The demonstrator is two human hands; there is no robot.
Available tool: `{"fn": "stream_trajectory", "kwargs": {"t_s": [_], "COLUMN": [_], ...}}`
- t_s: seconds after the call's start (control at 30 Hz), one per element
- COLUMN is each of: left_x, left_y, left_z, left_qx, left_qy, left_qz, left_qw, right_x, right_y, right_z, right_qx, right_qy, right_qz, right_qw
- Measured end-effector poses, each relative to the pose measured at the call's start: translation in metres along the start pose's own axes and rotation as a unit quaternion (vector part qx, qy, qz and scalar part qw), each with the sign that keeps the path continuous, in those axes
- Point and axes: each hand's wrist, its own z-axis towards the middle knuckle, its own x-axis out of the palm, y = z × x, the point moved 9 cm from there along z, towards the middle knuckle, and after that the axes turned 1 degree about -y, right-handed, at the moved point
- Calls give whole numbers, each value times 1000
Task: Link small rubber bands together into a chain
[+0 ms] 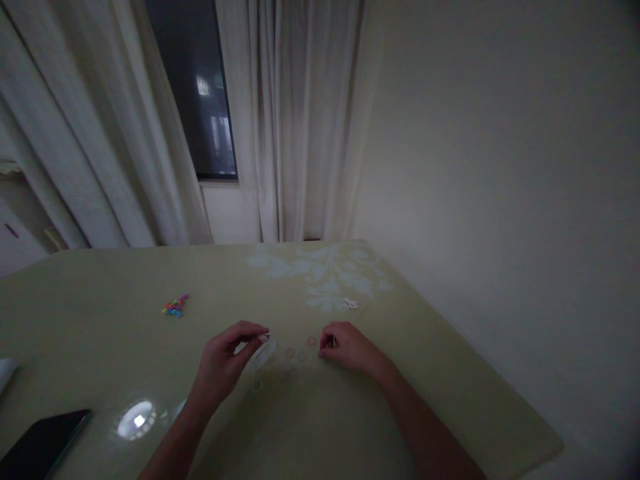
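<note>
Black on its upper face, a flat phone [45,443] lies at the lower left of the green bench [320,433], a bright reflection [136,420] of light shining from the surface beside it. Both hands are over the middle of the bench. The left hand [227,360] has its thumb and fingers drawn together on a clear piece [263,355], pale at the fingertips; its exact shape is too blurred to tell. One pale ring [257,386] lies just nearer than that piece. Between the hands lie two pinkish rings [291,353] and a greyish ring [302,357]. The right hand [345,347] is curled narrow, fingertips near the rings; whether it grips anything I cannot tell. Farther off, a cluster of small multicoloured pieces [176,307] sits to the left, and a small white item [351,303] lies beyond the right hand, by a pale floral pattern [325,267]. Behind the bench hang light curtains [315,120], parted at a dark window [193,87], with a plain wall [500,167] at the right.
</note>
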Motion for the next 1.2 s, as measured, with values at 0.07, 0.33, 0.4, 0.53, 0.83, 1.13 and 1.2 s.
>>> {"fn": "stream_trajectory", "kwargs": {"t_s": [0.07,0.33,0.4,0.53,0.83,1.13,1.2], "left_x": [-8,-15,-16,-18,22,44,45], "left_y": [7,14,15,23,35,32,31], "left_z": [1,0,1,4,-13,-22,-22], "left_qx": [-24,-70,-72,-41,30,68,76], "left_qy": [-20,-45,-42,0,258,308,307], "left_qz": [-12,-52,-43,54,358,416,419], "left_qw": [999,995,996,998,897,853,851], "right_x": [5,15,15,14,16,18,17], "right_y": [3,17,17,14,15,16,18], "right_z": [-4,-10,-10,-9,-8,-8,-8], "right_qx": [3,7,14,22,11,-2,-6], "right_qy": [29,26,25,19,20,21,17], "right_qz": [-4,-91,-82,-72,-57,-77,-90], "right_qw": [1000,996,996,997,998,997,996]}}
